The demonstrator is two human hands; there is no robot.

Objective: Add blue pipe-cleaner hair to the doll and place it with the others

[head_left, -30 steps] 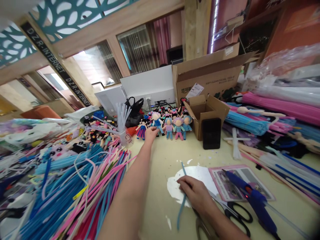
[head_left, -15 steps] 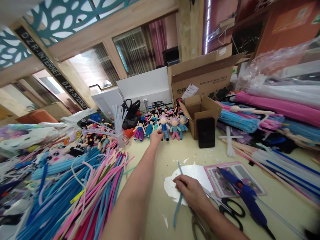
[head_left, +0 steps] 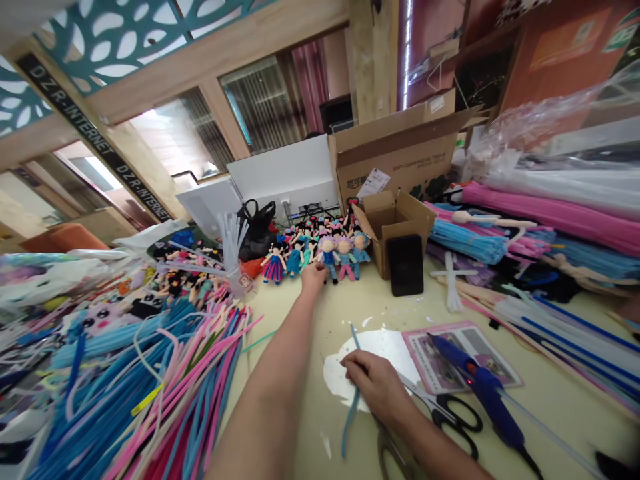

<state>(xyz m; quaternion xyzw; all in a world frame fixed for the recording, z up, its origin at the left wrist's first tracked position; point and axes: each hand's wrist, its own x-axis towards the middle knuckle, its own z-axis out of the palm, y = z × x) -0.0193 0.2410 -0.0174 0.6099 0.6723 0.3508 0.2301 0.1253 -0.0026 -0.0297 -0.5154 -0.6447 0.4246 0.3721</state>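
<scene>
My left hand (head_left: 313, 277) is stretched out to the far side of the table, its fingers closed on the edge of a small doll (head_left: 329, 256) with a lilac head and blue overalls. That doll stands in the front row of several pipe-cleaner dolls. Nearer to me, my right hand (head_left: 374, 383) pinches a blue pipe cleaner (head_left: 349, 424) over a white sheet (head_left: 334, 375). One pair of scissors (head_left: 393, 460) lies partly hidden under my right wrist. Black-handled scissors (head_left: 455, 420) rest just right of it.
A blue glue gun (head_left: 483, 387) lies across a pink-edged card (head_left: 450, 347). Behind stand a black phone (head_left: 406, 265) and a small carton (head_left: 395, 217). Pipe-cleaner bundles heap up on the left (head_left: 145, 380) and right (head_left: 465, 240). A cup of glue sticks (head_left: 234, 280) stands left of the dolls.
The view has shifted slightly to the right. My left hand stays at the lilac-headed doll, and my right hand keeps the blue pipe cleaner over the white sheet.
</scene>
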